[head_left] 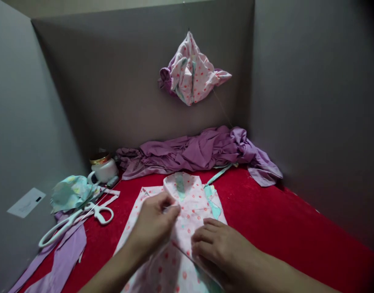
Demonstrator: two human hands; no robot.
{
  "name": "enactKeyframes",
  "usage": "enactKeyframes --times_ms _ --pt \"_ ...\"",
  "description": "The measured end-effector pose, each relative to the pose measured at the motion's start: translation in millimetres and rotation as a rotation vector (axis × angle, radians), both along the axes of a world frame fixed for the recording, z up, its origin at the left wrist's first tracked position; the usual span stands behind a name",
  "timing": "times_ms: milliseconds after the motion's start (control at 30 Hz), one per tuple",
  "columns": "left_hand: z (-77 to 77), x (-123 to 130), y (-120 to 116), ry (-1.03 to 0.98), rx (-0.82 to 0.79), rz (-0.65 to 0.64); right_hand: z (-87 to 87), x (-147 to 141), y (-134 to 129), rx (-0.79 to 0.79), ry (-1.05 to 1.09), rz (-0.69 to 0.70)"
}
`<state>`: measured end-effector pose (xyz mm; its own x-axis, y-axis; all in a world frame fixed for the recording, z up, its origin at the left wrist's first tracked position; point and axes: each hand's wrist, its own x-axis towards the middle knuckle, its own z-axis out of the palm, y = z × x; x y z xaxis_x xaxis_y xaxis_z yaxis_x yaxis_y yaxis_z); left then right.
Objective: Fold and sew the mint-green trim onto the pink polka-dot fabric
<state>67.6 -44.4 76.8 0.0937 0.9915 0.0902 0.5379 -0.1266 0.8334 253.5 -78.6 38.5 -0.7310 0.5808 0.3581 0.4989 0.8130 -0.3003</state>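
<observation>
A red surface [281, 219] fills the corner, boxed in by grey cardboard walls [312, 101]. On the back wall hangs a pink dotted cloth bundle [191, 71] with a purple edge. Below it, a crumpled purple cloth [199, 152] lies heaped along the wall's foot. To the left stands a small white jar [104, 167] with a gold lid, and near it a crumpled mint fabric scrap [69, 191]. White-handled scissors [77, 219] lie across purple fabric strips [61, 260]. A white label [26, 202] sticks to the left wall.
</observation>
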Motion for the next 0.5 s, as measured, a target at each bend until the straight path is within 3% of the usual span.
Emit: enactKeyframes --times_ms 100,200,300,367,433,500 --pt "-19.6 32.5 2.1 0.214 -0.023 -0.198 7.6 13.1 0.8 0.109 0.213 -0.065" --pt "-26.0 37.7 -4.5 0.313 -0.056 -0.401 7.5 29.6 10.6 0.099 0.260 -0.041" --pt "-13.6 19.5 -16.7 0.315 -0.038 -0.607 -3.3 39.7 25.3 -0.001 0.012 0.054" --pt "-8.8 -0.1 -24.3 0.421 0.040 -0.729 -10.2 41.3 32.7 -0.052 -0.146 0.125" --pt "-15.5 -19.8 -31.9 0.602 0.230 -0.806 -11.8 40.9 36.6 -0.081 -0.230 0.166" --pt "-32.1 -33.2 -42.0 0.772 0.455 -0.816 -7.9 40.1 38.1 -0.113 -0.242 0.181"
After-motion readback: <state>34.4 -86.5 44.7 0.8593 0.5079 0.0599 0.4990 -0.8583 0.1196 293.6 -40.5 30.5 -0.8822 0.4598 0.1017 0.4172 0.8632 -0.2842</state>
